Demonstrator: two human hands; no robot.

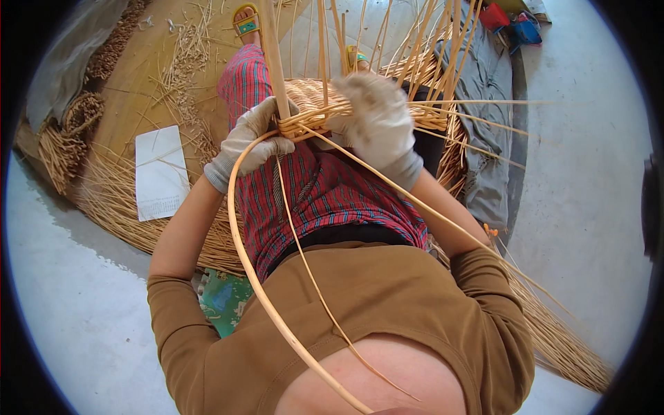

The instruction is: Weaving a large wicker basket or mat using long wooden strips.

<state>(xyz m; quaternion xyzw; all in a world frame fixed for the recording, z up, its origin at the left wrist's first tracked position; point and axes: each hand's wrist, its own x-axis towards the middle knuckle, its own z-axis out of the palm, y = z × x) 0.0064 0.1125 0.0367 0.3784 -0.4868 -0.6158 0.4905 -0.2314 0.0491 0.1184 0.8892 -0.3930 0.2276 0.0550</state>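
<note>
A partly woven wicker basket (311, 93) with tall upright stakes (278, 48) rests over my lap. My left hand (256, 135), in a pale work glove, grips the basket's near left corner at the woven band, beside a thick stake. From that corner a thick curved cane (242, 256) and a thinner strand (298, 249) hang down toward me, and a long strand (415, 196) runs diagonally to the lower right. My right hand (377, 121), also gloved, is at the band right of my left hand, blurred by motion; whether its fingers hold a strand cannot be made out.
A wooden board (131, 62) with cane scraps, bundled rods (145, 232) and a white paper (158, 194) lies on the left. A grey cloth (484, 159) drapes at the right, near long loose canes (567, 346). Red (492, 15) and blue containers (524, 31) stand at the back right.
</note>
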